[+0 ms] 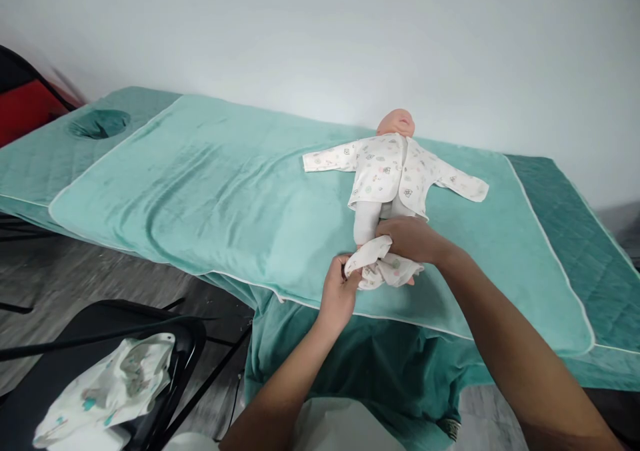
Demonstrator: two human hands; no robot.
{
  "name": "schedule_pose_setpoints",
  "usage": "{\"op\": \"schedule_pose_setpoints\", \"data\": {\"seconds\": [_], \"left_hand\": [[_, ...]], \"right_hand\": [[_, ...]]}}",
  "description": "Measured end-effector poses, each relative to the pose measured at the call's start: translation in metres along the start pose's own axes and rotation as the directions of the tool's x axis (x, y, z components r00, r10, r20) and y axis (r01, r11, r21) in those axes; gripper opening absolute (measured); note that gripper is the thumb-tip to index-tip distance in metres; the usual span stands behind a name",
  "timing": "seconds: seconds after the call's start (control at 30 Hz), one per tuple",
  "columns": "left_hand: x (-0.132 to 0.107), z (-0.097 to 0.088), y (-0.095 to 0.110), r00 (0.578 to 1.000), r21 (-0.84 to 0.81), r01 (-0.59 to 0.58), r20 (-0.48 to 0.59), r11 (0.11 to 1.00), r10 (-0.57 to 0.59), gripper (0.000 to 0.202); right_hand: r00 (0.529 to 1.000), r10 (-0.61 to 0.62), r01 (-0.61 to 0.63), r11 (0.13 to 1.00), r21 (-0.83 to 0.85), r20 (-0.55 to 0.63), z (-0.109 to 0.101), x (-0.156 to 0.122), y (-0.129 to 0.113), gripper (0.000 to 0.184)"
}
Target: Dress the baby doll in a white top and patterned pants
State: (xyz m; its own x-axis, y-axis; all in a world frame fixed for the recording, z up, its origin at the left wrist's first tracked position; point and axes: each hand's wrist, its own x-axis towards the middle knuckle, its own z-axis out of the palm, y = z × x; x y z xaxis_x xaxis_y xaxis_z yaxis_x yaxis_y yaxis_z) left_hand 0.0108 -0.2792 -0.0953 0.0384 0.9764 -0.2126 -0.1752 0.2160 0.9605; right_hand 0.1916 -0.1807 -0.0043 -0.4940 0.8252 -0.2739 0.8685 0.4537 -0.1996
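Observation:
A baby doll (pixel 395 123) lies on its back on a teal towel (pixel 210 197), arms spread, wearing a white patterned long-sleeved top (pixel 393 171). Bunched white patterned trousers (pixel 383 267) are gathered around the doll's lower legs. My left hand (pixel 337 294) is closed, pinching the left edge of the trousers. My right hand (pixel 410 237) is closed over the top of the bunched trousers at the doll's legs. The doll's feet are hidden under the cloth and my hands.
The towel covers a teal quilted massage table (pixel 590 237) against a white wall; its face hole (pixel 99 123) is at the far left. A black chair (pixel 100 344) at lower left carries another patterned garment (pixel 110 387). Grey floor lies below.

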Motion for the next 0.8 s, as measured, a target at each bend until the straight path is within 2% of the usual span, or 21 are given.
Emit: {"op": "schedule_pose_setpoints", "data": {"seconds": [0.17,0.27,0.37,0.6,0.8], "left_hand": [[0.015,-0.006,0.006,0.999,-0.044,0.013,0.052,0.999,-0.011,0.021],[0.029,-0.013,0.007,0.994,0.004,-0.069,0.086,0.998,0.068,0.023],[0.044,-0.021,0.008,0.977,0.086,-0.152,0.162,0.985,0.137,0.026],[0.071,-0.032,0.016,0.930,0.305,-0.351,0.225,0.885,0.291,0.024],[0.099,-0.026,0.024,0.881,0.383,-0.472,0.225,0.794,0.416,0.014]], "right_hand": [[0.999,-0.039,0.042,0.982,0.182,-0.019,-0.001,-0.003,0.007,0.016],[0.993,-0.108,0.120,0.927,0.356,-0.053,-0.001,-0.006,0.012,0.016],[0.993,-0.097,0.115,0.881,0.458,-0.061,-0.001,-0.007,0.013,0.020],[0.999,0.043,-0.030,0.898,0.438,-0.020,-0.001,-0.008,0.009,0.028],[0.996,0.082,-0.066,0.921,0.384,-0.026,-0.001,-0.004,0.005,0.018]]}}
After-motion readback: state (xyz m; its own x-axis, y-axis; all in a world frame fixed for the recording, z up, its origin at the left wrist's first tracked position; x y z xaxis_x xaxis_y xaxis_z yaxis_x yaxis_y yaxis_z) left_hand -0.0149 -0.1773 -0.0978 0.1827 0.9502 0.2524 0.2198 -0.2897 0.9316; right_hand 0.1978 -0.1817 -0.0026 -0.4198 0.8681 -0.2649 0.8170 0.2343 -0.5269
